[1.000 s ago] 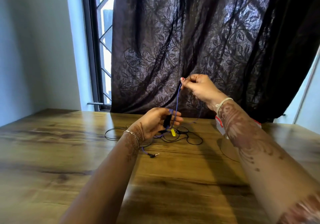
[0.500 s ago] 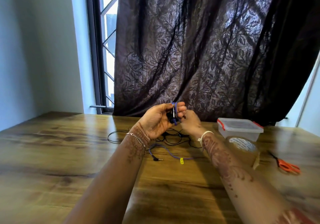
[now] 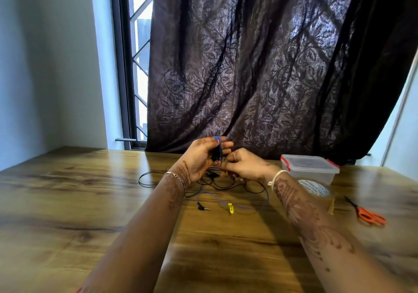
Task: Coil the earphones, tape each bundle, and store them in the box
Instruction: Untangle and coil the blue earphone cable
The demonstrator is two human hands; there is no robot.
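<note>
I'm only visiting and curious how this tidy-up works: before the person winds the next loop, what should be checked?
1. Blue cable coil gripped by the left hand: ok.
2. Right hand pinching the cable's loose run: ok.
3. Loose tail with plug free of the black earphones: cannot tell, they lie close.
4. Tape roll and scissors ready on the table: ok.
5. Box open for storing: not ok, lid is on.
</note>
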